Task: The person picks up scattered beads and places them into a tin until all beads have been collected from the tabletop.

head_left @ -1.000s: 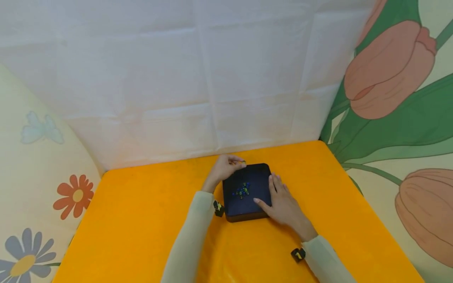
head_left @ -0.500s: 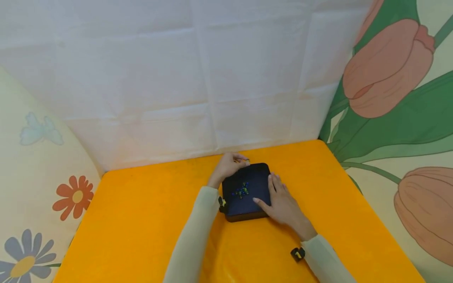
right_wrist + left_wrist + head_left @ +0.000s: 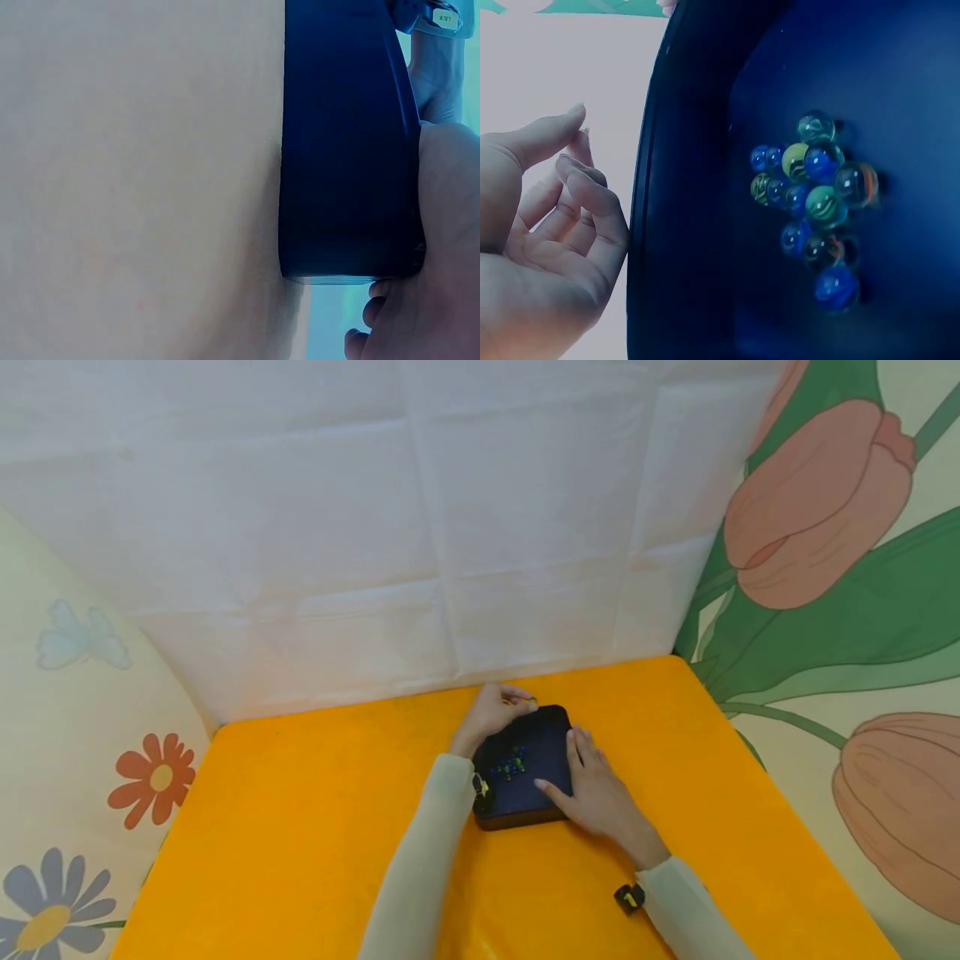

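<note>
A black square tray (image 3: 528,818) with raised walls stands on the orange table; its floor holds several glass marbles (image 3: 825,206), blue, green and clear with swirls. My left hand (image 3: 489,710) is over the tray's far left corner. Its thumb and forefinger pinch a small yellow-green thing that looks like a marble (image 3: 533,700), mostly hidden by the fingertips. Along the right rim rests my right hand (image 3: 600,792), fingers straight and thumb reaching over the inside. In the right wrist view the hand (image 3: 450,240) touches the top of the tray's wall (image 3: 349,150).
An orange cover lies over the table (image 3: 315,827). A white sheet (image 3: 300,527) hangs behind its back edge. Flower-printed cloths stand at the left (image 3: 60,693) and right (image 3: 810,677). Black wrist cameras (image 3: 628,898) sit at both sleeves.
My left hand has slid a little to the right along the tray's far rim, still pinching the small thing. The right hand and the marbles in the tray stay put.
</note>
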Demonstrator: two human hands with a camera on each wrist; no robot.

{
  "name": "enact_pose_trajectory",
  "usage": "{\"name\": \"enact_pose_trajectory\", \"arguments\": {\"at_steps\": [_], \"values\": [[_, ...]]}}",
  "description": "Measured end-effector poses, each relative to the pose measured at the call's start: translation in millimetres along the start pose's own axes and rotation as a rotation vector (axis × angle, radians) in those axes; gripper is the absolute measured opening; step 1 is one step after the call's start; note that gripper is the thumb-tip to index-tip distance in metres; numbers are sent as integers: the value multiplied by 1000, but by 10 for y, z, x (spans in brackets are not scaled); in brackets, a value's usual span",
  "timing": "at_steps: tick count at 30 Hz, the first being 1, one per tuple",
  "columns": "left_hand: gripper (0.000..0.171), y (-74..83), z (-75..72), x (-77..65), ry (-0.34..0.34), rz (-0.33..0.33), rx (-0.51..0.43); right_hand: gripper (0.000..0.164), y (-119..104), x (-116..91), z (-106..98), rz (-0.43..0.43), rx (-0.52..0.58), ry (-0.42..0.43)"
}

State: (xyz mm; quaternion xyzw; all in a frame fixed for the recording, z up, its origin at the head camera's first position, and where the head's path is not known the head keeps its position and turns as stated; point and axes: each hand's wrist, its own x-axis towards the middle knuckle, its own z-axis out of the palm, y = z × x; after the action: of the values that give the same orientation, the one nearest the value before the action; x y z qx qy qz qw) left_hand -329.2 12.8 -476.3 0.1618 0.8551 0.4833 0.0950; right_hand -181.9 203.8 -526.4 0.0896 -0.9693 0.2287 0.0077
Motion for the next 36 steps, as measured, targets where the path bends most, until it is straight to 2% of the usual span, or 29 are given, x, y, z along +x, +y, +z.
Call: {"name": "enact_pose_trajectory", "arguments": {"at_steps": [11,26,33,36], "values": [[23,13,85,36,-30,-30,-15,106,24,-9,0,5,6,3],[24,15,101,-8,-34,-30,-8,106,-3,-27,9,15,19,-7],[35,26,106,-23,-43,-45,-21,106,-16,-40,4,15,28,-15],[35,35,104,-32,-38,-52,-24,107,-15,-43,2,18,25,-13]]}}
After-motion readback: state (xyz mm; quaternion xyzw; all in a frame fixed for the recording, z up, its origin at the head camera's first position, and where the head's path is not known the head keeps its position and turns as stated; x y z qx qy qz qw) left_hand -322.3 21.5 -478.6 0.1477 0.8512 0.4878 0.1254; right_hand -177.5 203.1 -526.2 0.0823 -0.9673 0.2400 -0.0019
